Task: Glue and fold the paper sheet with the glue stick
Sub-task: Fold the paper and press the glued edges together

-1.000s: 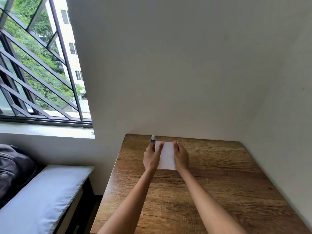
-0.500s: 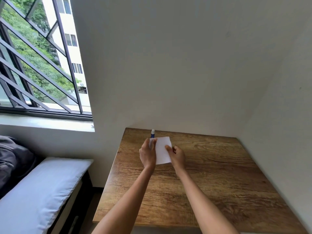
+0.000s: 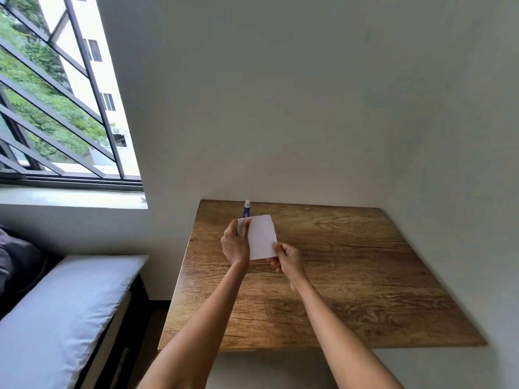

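Observation:
A small white folded paper sheet (image 3: 261, 236) is held a little above the wooden table (image 3: 351, 276), tilted. My left hand (image 3: 235, 244) grips its left edge, thumb on top. My right hand (image 3: 286, 259) pinches its near right corner. A blue glue stick (image 3: 247, 208) with a white cap stands upright just behind the paper, near the table's far edge by the wall. Neither hand touches the glue stick.
White walls close in the table at the back and on the right. A bed with a light pillow (image 3: 61, 313) lies to the left, below a barred window (image 3: 56, 94). A narrow gap runs between bed and table.
The paper lay flat under both hands a second ago. It is now lifted and tilted, my right hand has slid from its right edge to the near right corner. The view has tipped down.

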Motion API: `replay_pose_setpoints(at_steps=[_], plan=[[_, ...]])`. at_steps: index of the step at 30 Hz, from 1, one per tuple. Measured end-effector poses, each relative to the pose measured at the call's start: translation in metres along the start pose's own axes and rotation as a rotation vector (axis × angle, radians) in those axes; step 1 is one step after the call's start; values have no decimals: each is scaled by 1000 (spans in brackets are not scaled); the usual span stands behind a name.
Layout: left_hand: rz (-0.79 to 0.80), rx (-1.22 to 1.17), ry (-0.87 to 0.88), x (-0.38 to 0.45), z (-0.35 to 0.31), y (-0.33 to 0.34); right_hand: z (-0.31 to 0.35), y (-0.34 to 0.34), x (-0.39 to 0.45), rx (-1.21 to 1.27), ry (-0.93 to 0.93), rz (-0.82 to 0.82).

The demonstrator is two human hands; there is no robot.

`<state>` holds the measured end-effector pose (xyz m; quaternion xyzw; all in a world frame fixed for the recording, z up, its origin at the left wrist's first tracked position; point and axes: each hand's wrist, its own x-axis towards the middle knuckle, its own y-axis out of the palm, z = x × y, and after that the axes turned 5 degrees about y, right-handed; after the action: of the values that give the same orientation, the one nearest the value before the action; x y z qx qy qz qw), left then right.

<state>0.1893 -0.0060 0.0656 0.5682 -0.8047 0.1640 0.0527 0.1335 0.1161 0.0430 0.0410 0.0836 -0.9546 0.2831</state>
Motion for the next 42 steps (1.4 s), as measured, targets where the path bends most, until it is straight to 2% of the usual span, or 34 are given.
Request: replay_pose_setpoints(at_steps=[8,12,18,21,26,28,31,35,38,42], plan=[[16,42,17,-11,-4,0,12,-7,-10,-26,11,43],[35,47,5,-17,-4,1,5,-13,-14,23,35,-1],[152,115,29,-36,-8,23,-2,-29,-9,3,16,-61],[177,134,-37,-39,-11,42,-6,-37,-2,17,39,-144],[283,104,-103,-42,-16,87,-17,-65,20,41,93,-273],[400,39,-88,-43,-15,109,-20,-86,36,57,94,-314],[559,-31,-166,-45,-11,142,-22,-120,61,18,86,-346],[478,-31,-286,-41,-11,190,-27,-163,102,-26,155,-286],[535,49,-217,-33,-9,227,-35,-194,132,-89,223,-206],[550,166,-123,-18,-6,267,-49,-228,169,-169,248,-290]])
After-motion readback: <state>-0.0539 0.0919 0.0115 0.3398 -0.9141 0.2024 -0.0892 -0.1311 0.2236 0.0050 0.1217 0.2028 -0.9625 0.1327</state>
